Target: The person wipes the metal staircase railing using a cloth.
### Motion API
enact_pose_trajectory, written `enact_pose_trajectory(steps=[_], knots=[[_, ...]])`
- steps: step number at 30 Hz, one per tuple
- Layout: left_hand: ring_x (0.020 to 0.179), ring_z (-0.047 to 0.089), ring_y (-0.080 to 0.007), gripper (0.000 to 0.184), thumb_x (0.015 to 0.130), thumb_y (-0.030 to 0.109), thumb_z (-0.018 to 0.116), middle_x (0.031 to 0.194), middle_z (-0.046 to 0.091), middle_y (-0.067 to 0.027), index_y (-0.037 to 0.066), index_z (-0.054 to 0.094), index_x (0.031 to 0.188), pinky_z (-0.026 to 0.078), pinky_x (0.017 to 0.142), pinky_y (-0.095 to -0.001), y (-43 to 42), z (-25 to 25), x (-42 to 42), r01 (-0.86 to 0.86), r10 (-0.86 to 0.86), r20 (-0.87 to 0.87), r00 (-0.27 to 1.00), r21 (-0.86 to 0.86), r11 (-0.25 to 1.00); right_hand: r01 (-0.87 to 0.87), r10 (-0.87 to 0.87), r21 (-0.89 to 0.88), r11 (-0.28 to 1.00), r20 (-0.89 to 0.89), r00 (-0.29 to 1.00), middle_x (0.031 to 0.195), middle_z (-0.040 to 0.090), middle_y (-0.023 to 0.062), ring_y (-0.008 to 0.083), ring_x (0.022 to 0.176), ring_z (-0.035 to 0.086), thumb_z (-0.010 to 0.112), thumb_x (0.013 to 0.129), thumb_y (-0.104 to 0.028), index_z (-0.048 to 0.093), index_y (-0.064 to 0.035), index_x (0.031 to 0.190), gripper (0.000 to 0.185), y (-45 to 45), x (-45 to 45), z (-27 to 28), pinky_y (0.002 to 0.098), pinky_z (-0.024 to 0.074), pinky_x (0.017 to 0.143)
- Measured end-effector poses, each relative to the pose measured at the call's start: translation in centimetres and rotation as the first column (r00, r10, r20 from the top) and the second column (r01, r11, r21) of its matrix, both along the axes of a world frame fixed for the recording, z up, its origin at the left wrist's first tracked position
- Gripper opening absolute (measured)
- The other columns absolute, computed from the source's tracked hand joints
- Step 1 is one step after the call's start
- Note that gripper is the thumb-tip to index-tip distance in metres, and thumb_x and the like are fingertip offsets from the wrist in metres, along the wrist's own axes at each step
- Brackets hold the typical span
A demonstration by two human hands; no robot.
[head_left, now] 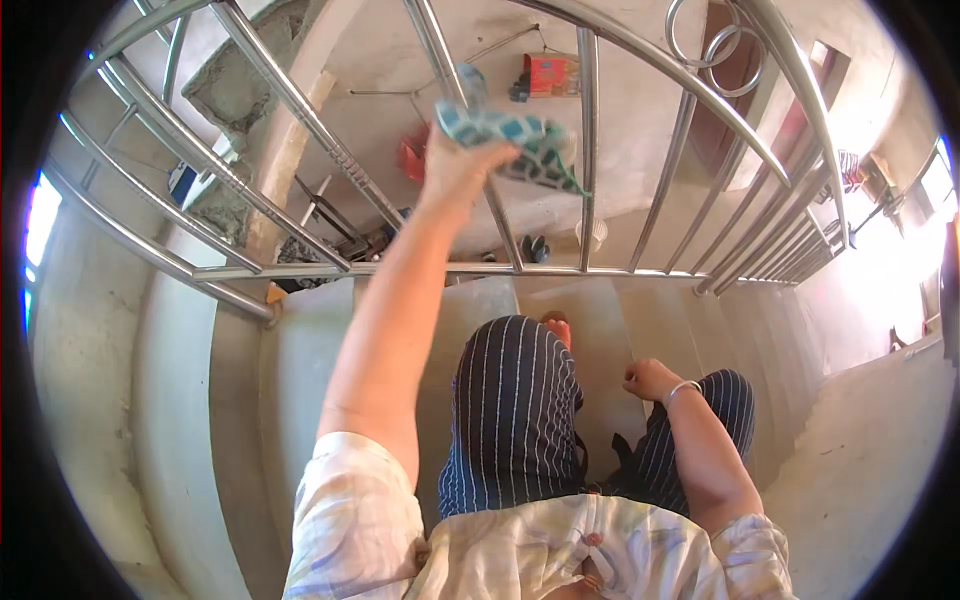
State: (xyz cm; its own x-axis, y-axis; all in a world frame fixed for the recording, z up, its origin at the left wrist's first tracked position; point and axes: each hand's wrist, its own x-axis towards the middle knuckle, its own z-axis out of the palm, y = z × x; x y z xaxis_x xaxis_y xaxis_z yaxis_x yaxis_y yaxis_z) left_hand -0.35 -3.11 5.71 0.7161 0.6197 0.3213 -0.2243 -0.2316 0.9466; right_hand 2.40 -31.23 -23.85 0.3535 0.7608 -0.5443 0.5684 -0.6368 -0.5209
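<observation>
Stretched up and forward, my left hand (462,172) is closed on a teal and white patterned cloth (515,137). The cloth lies against a metal bar (500,225) of the stair railing and partly wraps its upper part. One end of the cloth hangs to the right, close to the neighbouring upright. My right hand (652,381) rests by my right knee with its fingers curled in; whether anything is inside cannot be seen. A bracelet (684,390) is on that wrist.
Stairs (665,320) run beneath my legs and down to the right. Railing bars cross ahead, with metal rings (722,55) at the upper right. Beyond them are a red box (552,76), dark shoes (535,248) and a white basket (592,234). A wall (90,390) stands left.
</observation>
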Motion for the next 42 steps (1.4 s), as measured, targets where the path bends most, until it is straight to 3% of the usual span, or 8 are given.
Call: enact_pose_trajectory(steps=[4, 6, 9, 13, 24, 30, 37, 42], knots=[[0.069, 0.052, -0.0125, 0.023, 0.062, 0.009, 0.065, 0.075, 0.056, -0.0041, 0.003, 0.054, 0.081, 0.041, 0.061, -0.0255, 1.8, 6.2, 1.7, 0.171, -0.147, 0.126, 0.981, -0.209, 0.963, -0.061, 0.060, 0.019, 0.998, 0.038, 0.997, 0.090, 0.059, 0.0146, 0.0302, 0.085, 0.057, 0.050, 0.072, -0.024, 0.061, -0.0100, 0.089, 0.025, 0.0, 0.0, -0.6, 0.0387, 0.0453, 0.075], [0.061, 0.047, -0.0098, 0.016, 0.067, 0.016, 0.064, 0.069, 0.054, -0.0012, 0.003, 0.057, 0.074, 0.036, 0.053, -0.0256, 1.1, 8.9, 2.2, -0.089, 0.068, 0.150, 0.986, 0.139, 0.986, -0.080, 0.080, 0.006, 0.997, 0.052, 0.995, 0.090, 0.059, 0.0150, 0.0305, 0.084, 0.057, 0.049, 0.072, -0.025, 0.061, -0.0102, 0.089, 0.025, 0.1, -0.2, -0.8, 0.0388, 0.0457, 0.074], [0.079, 0.050, -0.0131, 0.040, 0.065, 0.027, 0.069, 0.085, 0.056, -0.0035, 0.005, 0.054, 0.095, 0.039, 0.071, -0.0285, -1.2, 8.9, 2.1, -0.344, 0.335, 0.088, 0.938, 0.124, 0.931, -0.069, 0.070, -0.006, 0.998, 0.078, 0.994, 0.090, 0.059, 0.0154, 0.0309, 0.082, 0.057, 0.048, 0.073, -0.025, 0.061, -0.0092, 0.090, 0.027, 0.3, -0.1, -0.6, 0.0393, 0.0459, 0.074], [0.061, 0.048, -0.0061, 0.019, 0.071, 0.013, 0.064, 0.074, 0.056, 0.0003, 0.002, 0.058, 0.085, 0.037, 0.053, -0.0205, -0.1, 3.0, 2.9, -0.207, 0.158, 0.360, 0.920, 0.101, 0.973, -0.017, 0.014, 0.071, 0.997, 0.040, 0.999, 0.084, 0.059, 0.0162, 0.0304, 0.080, 0.057, 0.050, 0.072, -0.024, 0.062, -0.0070, 0.086, 0.025, -0.3, -0.2, -0.6, 0.0374, 0.0449, 0.074], [0.069, 0.052, -0.0064, 0.018, 0.071, 0.011, 0.063, 0.079, 0.060, -0.0004, 0.003, 0.060, 0.087, 0.041, 0.062, -0.0220, 0.0, -11.0, -1.1, -0.141, 0.143, -0.098, 0.985, 0.020, 0.990, 0.003, -0.004, 0.022, 1.000, 0.043, 0.999, 0.097, 0.056, 0.0167, 0.0328, 0.091, 0.054, 0.051, 0.075, -0.029, 0.060, -0.0110, 0.092, 0.027, -0.6, -0.1, -1.8, 0.0416, 0.0433, 0.078], [0.070, 0.059, -0.0194, 0.034, 0.055, 0.024, 0.073, 0.070, 0.061, -0.0120, 0.001, 0.064, 0.078, 0.044, 0.064, -0.0330, 4.4, -18.4, -2.2, -0.112, 0.212, -0.658, 0.722, 0.192, 0.975, -0.005, 0.008, -0.053, 0.999, 0.062, 0.998, 0.098, 0.056, 0.0171, 0.0333, 0.091, 0.054, 0.048, 0.075, -0.028, 0.060, -0.0099, 0.093, 0.028, -0.7, 0.2, -2.2, 0.0425, 0.0436, 0.078], [0.063, 0.055, -0.0196, 0.045, 0.053, 0.013, 0.072, 0.075, 0.058, -0.0098, -0.001, 0.051, 0.090, 0.044, 0.063, -0.0288, 1.1, -6.3, 0.7, -0.355, 0.523, -0.090, 0.848, 0.636, 0.685, -0.053, 0.053, -0.087, 0.995, -0.004, 0.999, 0.092, 0.058, 0.0162, 0.0296, 0.089, 0.055, 0.049, 0.073, -0.024, 0.059, -0.0074, 0.092, 0.028, -0.8, 0.4, 0.2, 0.0405, 0.0444, 0.076], [0.063, 0.051, -0.0103, 0.028, 0.060, -0.001, 0.065, 0.076, 0.057, -0.0034, 0.002, 0.052, 0.084, 0.041, 0.058, -0.0236, -0.1, -5.2, 1.2, -0.209, 0.209, -0.028, 0.978, 0.003, 0.978, -0.005, 0.005, -0.038, 0.999, 0.004, 1.000, 0.088, 0.059, 0.0165, 0.0290, 0.087, 0.056, 0.051, 0.071, -0.023, 0.060, -0.0065, 0.090, 0.027, -0.5, 0.2, 0.7, 0.0395, 0.0449, 0.074]])
